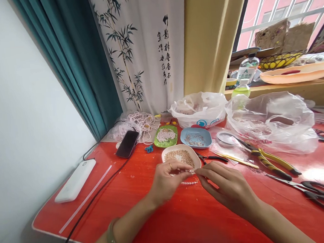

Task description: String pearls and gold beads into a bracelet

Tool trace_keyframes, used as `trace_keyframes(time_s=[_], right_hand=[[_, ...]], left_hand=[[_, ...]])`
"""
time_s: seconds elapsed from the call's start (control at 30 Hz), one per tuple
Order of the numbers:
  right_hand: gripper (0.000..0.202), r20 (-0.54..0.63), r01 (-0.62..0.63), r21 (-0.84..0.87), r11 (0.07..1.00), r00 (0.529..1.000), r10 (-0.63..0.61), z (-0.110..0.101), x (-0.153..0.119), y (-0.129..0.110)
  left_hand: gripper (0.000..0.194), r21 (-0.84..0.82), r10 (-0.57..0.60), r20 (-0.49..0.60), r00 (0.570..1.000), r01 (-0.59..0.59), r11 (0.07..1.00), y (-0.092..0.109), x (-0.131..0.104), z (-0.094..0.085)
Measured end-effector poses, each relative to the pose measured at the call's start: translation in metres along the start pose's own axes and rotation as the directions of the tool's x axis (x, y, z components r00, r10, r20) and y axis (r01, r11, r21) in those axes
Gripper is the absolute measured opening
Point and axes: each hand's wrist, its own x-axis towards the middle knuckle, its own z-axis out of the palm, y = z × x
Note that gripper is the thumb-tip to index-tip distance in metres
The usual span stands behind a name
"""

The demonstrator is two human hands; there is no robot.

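My left hand [168, 179], with a ring and a green bangle, pinches the end of a beaded strand in front of the white dish [197, 160] of gold beads. Touching it at the fingertips is my right hand [226, 182], its thumb and fingers closed on something too small to make out. A short string of pearly beads [190, 183] hangs or lies just below the fingertips. Behind the white dish are a green dish [174, 129] of pale beads and a blue dish [209, 143] with small metal pieces.
Black-handled pliers [217, 158], yellow-handled pliers [270, 161], tape [226, 139] and scissors [312, 191] lie at right. Plastic bags [272, 117] stand behind. A phone [127, 143], cable [96, 199], power bank [75, 181] and bead strands [143, 122] are at left.
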Motion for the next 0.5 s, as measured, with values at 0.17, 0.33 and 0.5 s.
trace_keyframes(time_s=[0.17,0.33,0.5], right_hand=[[0.016,0.026,-0.082,0.084,0.993,0.996,0.081,0.0001,-0.0016,0.0002],[0.015,0.032,-0.103,0.085,0.991,0.994,0.1,0.0006,-0.0003,0.0003],[0.014,0.021,-0.095,0.082,0.992,0.995,0.094,-0.0005,0.0017,-0.0002]], left_hand=[[0.022,-0.065,-0.149,-0.018,0.989,0.147,0.987,0.001,-0.0008,0.0003],[0.018,-0.119,-0.171,0.002,0.985,0.17,0.978,0.0042,0.0,0.0004],[0.018,-0.149,-0.172,0.01,0.985,0.171,0.974,0.0045,0.0003,0.0002]])
